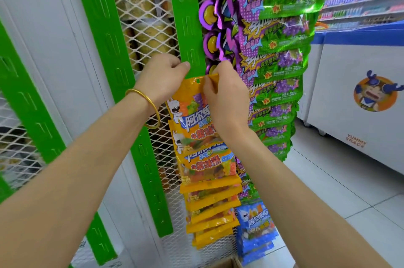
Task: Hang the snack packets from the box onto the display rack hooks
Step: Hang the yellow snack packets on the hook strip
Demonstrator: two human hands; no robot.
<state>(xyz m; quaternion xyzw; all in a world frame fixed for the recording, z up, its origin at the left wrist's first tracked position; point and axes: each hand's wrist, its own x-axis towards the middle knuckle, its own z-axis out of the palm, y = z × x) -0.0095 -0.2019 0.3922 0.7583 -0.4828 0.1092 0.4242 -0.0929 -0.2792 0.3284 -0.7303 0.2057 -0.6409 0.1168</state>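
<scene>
Here, in a shop aisle, a person is hanging an orange packet at the head of a column of matching orange packets that is running down a green strip on the display rack. The right hand is pinching the packet's top edge beside its hanging hole, fingers clenched on the film. The left hand is gripping the strip just above the packet, with the thumb lying across the strip's face and the other fingers curling behind it.

The packet's top is sitting against the strip at the height of the hands. Whether its hole is over a hook is hidden by the hands.

The job is looking well advanced. The orange column is filling the strip's lower half, green-and-purple packets are crowding the rack to the right, and blue packets are hanging low beside them. Much is apparently remaining, though: the slots above the hands are standing bare, and the neighbouring strip to the left is carrying nothing.

Only a corner of the cardboard box is showing at the bottom edge, so how many packets are waiting inside cannot be told.
</scene>
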